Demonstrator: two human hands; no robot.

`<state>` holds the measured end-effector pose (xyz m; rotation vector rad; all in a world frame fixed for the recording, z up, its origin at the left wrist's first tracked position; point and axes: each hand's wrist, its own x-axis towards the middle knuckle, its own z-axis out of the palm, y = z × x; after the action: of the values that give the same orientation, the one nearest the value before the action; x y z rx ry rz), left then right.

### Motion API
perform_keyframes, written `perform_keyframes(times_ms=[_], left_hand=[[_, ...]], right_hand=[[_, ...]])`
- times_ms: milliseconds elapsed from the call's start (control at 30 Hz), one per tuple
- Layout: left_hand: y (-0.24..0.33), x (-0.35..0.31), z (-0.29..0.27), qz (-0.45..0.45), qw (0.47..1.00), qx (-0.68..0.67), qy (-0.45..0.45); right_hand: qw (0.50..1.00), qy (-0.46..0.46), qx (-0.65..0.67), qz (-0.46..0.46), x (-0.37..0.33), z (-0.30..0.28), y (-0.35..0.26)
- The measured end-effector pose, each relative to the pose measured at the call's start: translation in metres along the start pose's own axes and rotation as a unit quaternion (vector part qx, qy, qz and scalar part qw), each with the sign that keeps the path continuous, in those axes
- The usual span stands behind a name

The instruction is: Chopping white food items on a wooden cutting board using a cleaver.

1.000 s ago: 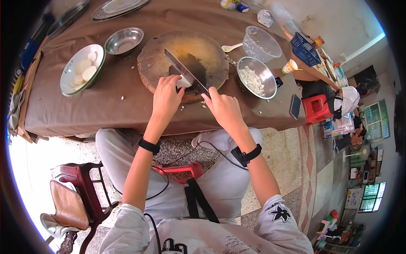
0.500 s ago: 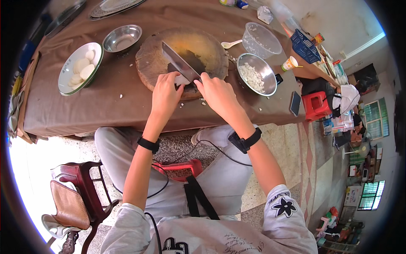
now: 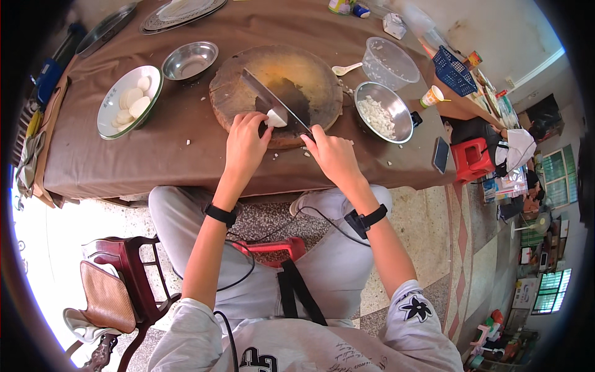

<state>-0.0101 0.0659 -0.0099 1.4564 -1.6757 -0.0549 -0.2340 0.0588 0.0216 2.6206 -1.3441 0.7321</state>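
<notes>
My right hand (image 3: pixel 335 156) grips the handle of a cleaver (image 3: pixel 271 98), its wide blade slanting up and to the left over a round wooden chopping board (image 3: pixel 230 79). The fingers of my left hand (image 3: pixel 246 144) are closed on a white vegetable piece (image 3: pixel 277 118) at the board's near edge. A flat pale face of that piece shows just left of the blade; whether the two touch I cannot tell. To the right, a steel bowl (image 3: pixel 405 127) holds small white diced bits. At the left, a green-rimmed white bowl (image 3: pixel 110 99) holds several round white pieces.
A small steel bowl (image 3: pixel 189 61) stands left of the board. On the right are a white spoon (image 3: pixel 346 69), a clear plastic tub (image 3: pixel 390 60), a paper cup (image 3: pixel 432 96) and a phone (image 3: pixel 440 154) by the table edge. White crumbs dot the brown tablecloth (image 3: pixel 149 161).
The cleaver and my right hand have shifted right, away from my left fingers. More of the white piece now shows beside the blade. The whole view has moved slightly.
</notes>
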Motion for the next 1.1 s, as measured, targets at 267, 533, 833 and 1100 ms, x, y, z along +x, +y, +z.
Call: perform_keyframes(times_ms=[267,533,833,1100], left_hand=[[-0.002,0.0,0.004,-0.003,1.0,-0.008,0.0],[-0.008,0.002,0.004,0.007,1.0,0.002,0.002],[-0.006,0.002,-0.002,0.009,1.0,-0.008,-0.021],[-0.006,0.008,-0.012,-0.006,0.997,-0.025,-0.071]], right_hand=[[0.998,-0.046,-0.015,-0.026,0.02,-0.015,0.004],[0.992,-0.127,0.004,-0.017,0.046,-0.03,-0.008],[0.992,-0.117,0.036,0.032,0.045,-0.019,0.005],[0.993,-0.064,0.052,0.079,0.028,-0.02,-0.003]])
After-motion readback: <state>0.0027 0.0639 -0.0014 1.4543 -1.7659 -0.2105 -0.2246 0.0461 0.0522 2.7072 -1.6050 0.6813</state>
